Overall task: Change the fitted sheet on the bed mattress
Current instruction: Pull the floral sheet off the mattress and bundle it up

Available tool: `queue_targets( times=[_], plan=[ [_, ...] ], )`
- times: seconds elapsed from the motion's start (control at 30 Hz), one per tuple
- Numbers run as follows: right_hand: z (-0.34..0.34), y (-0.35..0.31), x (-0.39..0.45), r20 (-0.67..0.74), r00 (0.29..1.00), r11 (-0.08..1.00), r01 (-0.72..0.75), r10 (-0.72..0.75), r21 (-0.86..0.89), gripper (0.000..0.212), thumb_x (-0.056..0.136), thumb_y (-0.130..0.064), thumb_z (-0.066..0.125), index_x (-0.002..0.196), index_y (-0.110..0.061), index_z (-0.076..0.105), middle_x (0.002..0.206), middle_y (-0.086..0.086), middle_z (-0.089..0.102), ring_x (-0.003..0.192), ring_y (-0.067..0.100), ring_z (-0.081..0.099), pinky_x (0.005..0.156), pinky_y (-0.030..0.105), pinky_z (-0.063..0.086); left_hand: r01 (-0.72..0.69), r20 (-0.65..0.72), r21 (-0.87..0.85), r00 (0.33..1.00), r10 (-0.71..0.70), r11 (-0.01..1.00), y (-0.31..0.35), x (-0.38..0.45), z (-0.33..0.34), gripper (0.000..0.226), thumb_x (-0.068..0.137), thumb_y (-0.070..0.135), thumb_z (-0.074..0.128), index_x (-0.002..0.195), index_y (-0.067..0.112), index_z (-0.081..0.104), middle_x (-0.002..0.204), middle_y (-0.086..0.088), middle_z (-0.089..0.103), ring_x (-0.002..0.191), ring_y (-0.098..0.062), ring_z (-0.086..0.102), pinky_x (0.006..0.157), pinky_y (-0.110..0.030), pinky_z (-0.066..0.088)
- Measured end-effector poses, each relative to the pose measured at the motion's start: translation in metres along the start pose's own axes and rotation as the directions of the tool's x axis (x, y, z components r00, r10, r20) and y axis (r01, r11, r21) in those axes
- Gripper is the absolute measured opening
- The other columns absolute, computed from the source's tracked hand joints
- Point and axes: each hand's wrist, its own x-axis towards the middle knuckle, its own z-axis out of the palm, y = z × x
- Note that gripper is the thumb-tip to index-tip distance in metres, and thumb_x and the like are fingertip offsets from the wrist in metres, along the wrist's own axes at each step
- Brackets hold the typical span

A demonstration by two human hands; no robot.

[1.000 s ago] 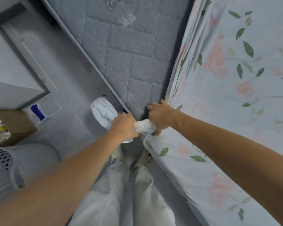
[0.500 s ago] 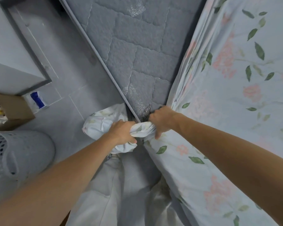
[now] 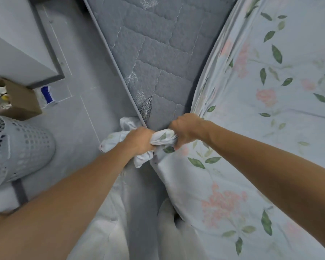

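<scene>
Grip: your left hand and right hand each clench one bunched corner of the floral fitted sheet, at the near corner of the grey mattress. Sheet: spread right; mattress bare far-left. Left, on floor: mesh laundry basket, cardboard box. Risk: yanking could tear the corner seam, or the bunch slips free.

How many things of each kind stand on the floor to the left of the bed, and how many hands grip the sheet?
Perforated grey plastic laundry baskets: 1
Brown cardboard boxes holding scraps: 1
Hands gripping the bunched floral fitted sheet: 2, left hand and right hand
Total: 4
</scene>
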Motion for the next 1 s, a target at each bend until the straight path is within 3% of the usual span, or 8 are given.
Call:
queue_targets(
  times=[0.17,0.27,0.37,0.5,0.6,0.77,0.9,1.0],
  plan=[
    [0.029,0.013,-0.073,0.072,0.996,0.997,-0.052,0.056,-0.057,0.07,0.067,-0.078,0.078,0.114,-0.026,0.069,0.092,-0.004,0.071,0.08,0.022,0.062,0.076,0.034,0.057,-0.007,0.106,-0.25,0.994,0.035,0.968,0.068,-0.052,0.05,0.066,0.077,0.032,0.091,0.128,0.022,0.051,0.119,-0.005,0.066,0.111,-0.029,0.063,0.087,-0.036,0.049],
    [0.048,0.021,-0.105,0.14,0.987,0.993,-0.062,0.076,-0.098,0.071,0.069,-0.079,0.078,0.117,-0.028,0.065,0.103,-0.004,0.073,0.088,0.023,0.066,0.073,0.032,0.05,0.048,0.096,-0.387,0.995,-0.011,0.921,0.097,-0.07,0.077,0.085,0.074,0.033,0.095,0.134,0.021,0.036,0.125,-0.005,0.06,0.118,-0.031,0.061,0.096,-0.04,0.049],
    [0.063,0.017,-0.108,0.189,0.979,0.99,-0.047,0.072,-0.135,0.078,0.07,-0.079,0.077,0.127,-0.029,0.062,0.111,-0.004,0.072,0.1,0.024,0.069,0.078,0.034,0.049,0.093,0.083,-0.286,0.994,-0.072,0.954,0.106,-0.069,0.093,0.108,0.073,0.04,0.093,0.155,0.02,0.026,0.136,-0.01,0.061,0.124,-0.034,0.061,0.101,-0.045,0.051],
    [0.089,-0.008,-0.08,0.166,0.985,0.996,-0.034,0.047,-0.08,0.078,0.07,-0.073,0.08,0.131,-0.028,0.06,0.127,-0.003,0.065,0.116,0.025,0.063,0.095,0.045,0.052,0.139,0.022,-0.069,0.99,-0.138,0.988,0.089,-0.055,0.106,0.077,0.074,0.044,0.087,0.138,0.022,0.051,0.129,-0.008,0.061,0.124,-0.031,0.057,0.095,-0.044,0.053],
    [0.12,-0.033,-0.062,0.068,0.997,0.997,-0.013,0.018,-0.08,0.085,0.069,-0.071,0.082,0.138,-0.027,0.059,0.138,0.002,0.047,0.13,0.026,0.045,0.101,0.046,0.045,0.051,-0.123,0.104,0.992,-0.038,0.993,0.064,-0.051,0.119,0.056,0.076,0.049,0.085,0.121,0.023,0.065,0.132,-0.005,0.046,0.127,-0.029,0.044,0.095,-0.044,0.05],
    [0.143,-0.056,-0.045,-0.094,0.995,1.0,0.015,-0.016,-0.018,0.094,0.07,-0.063,0.087,0.144,-0.023,0.043,0.127,0.005,0.063,0.112,0.027,0.062,0.096,0.04,0.043,-0.066,-0.289,0.18,0.95,0.117,0.982,0.04,-0.063,0.147,0.049,0.078,0.036,0.082,0.118,0.023,0.058,0.132,-0.001,0.044,0.124,-0.026,0.041,0.09,-0.04,0.042],
    [0.142,-0.064,-0.043,-0.065,0.998,1.0,-0.013,0.014,0.009,0.093,0.071,-0.062,0.088,0.14,-0.019,0.043,0.112,0.003,0.072,0.101,0.027,0.068,0.093,0.038,0.043,-0.1,-0.217,0.202,0.966,0.144,0.974,0.039,-0.065,0.149,0.038,0.085,0.028,0.076,0.112,0.021,0.049,0.12,-0.002,0.058,0.121,-0.027,0.047,0.088,-0.039,0.037],
    [0.141,-0.07,-0.043,0.025,0.998,0.999,-0.05,0.05,-0.019,0.084,0.069,-0.07,0.085,0.132,-0.023,0.054,0.107,-0.003,0.071,0.099,0.022,0.067,0.098,0.038,0.047,-0.079,-0.137,0.107,0.986,0.094,0.991,0.042,-0.068,0.145,0.042,0.086,0.028,0.075,0.111,0.018,0.044,0.113,-0.01,0.062,0.113,-0.032,0.053,0.086,-0.041,0.037]
  ],
)
